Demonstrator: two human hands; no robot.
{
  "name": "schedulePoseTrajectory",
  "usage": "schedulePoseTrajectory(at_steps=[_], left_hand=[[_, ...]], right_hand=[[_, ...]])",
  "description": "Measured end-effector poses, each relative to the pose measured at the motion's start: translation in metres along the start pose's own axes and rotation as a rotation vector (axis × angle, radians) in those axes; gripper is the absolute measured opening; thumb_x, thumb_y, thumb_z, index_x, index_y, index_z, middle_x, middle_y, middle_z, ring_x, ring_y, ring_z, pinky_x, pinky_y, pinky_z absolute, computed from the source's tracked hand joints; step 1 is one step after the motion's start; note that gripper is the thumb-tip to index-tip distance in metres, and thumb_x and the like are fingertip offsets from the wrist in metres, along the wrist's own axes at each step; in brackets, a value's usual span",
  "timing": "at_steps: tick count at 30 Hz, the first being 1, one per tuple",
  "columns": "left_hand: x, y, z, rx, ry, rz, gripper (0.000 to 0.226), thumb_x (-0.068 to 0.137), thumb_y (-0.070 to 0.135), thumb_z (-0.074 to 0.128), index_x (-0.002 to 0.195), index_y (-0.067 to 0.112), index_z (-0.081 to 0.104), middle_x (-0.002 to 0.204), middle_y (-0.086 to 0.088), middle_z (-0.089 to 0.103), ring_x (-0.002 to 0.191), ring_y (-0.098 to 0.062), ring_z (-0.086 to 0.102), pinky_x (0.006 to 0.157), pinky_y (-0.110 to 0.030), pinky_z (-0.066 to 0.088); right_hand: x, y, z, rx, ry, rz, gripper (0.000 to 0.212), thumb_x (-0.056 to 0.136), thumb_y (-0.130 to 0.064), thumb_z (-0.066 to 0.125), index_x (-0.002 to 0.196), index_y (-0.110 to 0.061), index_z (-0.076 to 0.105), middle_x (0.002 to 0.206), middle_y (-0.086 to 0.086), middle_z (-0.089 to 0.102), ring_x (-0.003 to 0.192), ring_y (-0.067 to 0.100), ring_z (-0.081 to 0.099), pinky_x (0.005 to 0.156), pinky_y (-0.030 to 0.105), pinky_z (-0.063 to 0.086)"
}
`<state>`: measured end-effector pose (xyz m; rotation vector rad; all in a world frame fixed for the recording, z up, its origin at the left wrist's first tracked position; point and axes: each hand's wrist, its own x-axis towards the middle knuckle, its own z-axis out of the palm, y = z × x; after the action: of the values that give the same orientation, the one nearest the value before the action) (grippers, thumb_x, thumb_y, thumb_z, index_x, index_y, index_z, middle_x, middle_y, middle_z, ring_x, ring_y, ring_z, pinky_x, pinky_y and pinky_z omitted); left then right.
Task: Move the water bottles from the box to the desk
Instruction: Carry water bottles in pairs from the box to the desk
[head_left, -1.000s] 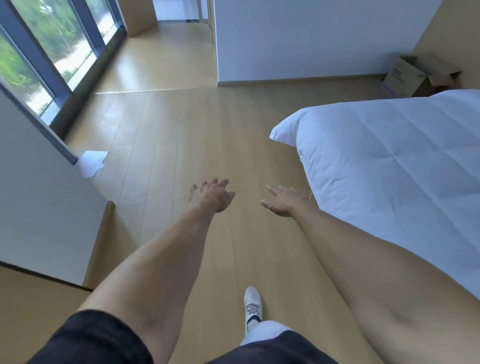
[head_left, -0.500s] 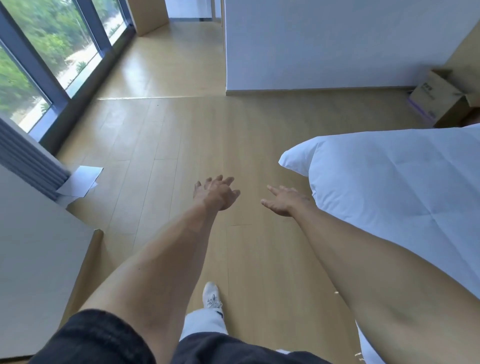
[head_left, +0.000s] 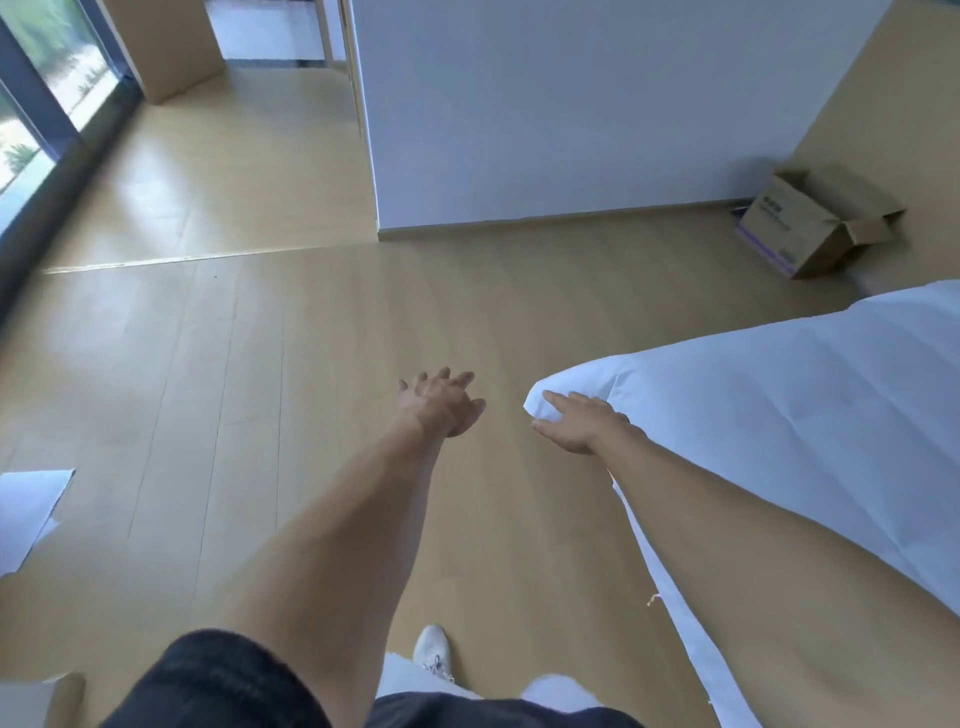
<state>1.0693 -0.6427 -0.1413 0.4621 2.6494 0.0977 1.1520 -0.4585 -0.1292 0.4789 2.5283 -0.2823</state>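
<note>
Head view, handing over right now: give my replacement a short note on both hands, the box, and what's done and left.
Left hand: open, holding nothing, stretched forward over the wooden floor.
Right hand: open, holding nothing, in front of the corner of the white bed.
Cardboard box: on the floor by the wall, far right, flaps open; contents not visible.
No bottles or desk in view.
Done: nothing visible.
Left: reach the box, take out the bottles, carry them to the desk.

Both forearms are bare. A short black sleeve (head_left: 218, 680) covers the left upper arm at the lower left of the frame. Near the bottom centre, a white laced sneaker (head_left: 432, 649) shows below light trouser legs (head_left: 550, 693).
</note>
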Motion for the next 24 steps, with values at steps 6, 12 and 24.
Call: schedulePoseTrajectory(at_steps=[6,12,24], left_hand=[[0.099,-0.009,-0.052,0.044,-0.018,0.041,0.061,0.100,0.060,0.033,0.157,0.040,0.021,0.165,0.004,0.022,0.150,-0.026,0.021,0.120,-0.053,0.015],[0.197,-0.014,-0.081,0.050,-0.038,0.055,0.061,0.100,0.059,0.032,0.157,0.040,0.021,0.166,0.003,0.022,0.150,-0.026,0.021,0.120,-0.052,0.016],[0.429,0.019,-0.180,0.100,-0.043,0.025,0.062,0.100,0.060,0.031,0.158,0.039,0.020,0.167,0.002,0.019,0.151,-0.023,0.022,0.120,-0.052,0.018]], right_hand=[[0.076,-0.015,-0.060,0.058,0.003,0.067,0.066,0.098,-0.060,0.035,0.158,-0.041,0.011,0.167,-0.005,0.006,0.153,0.027,0.007,0.119,0.050,0.018],[0.166,-0.020,-0.103,0.061,0.000,0.086,0.066,0.099,-0.059,0.035,0.157,-0.041,0.011,0.167,-0.006,0.007,0.154,0.027,0.003,0.120,0.049,0.013],[0.396,-0.016,-0.224,0.080,-0.027,0.036,0.067,0.098,-0.062,0.037,0.157,-0.041,0.014,0.167,-0.005,0.008,0.154,0.023,0.006,0.122,0.050,0.011]])
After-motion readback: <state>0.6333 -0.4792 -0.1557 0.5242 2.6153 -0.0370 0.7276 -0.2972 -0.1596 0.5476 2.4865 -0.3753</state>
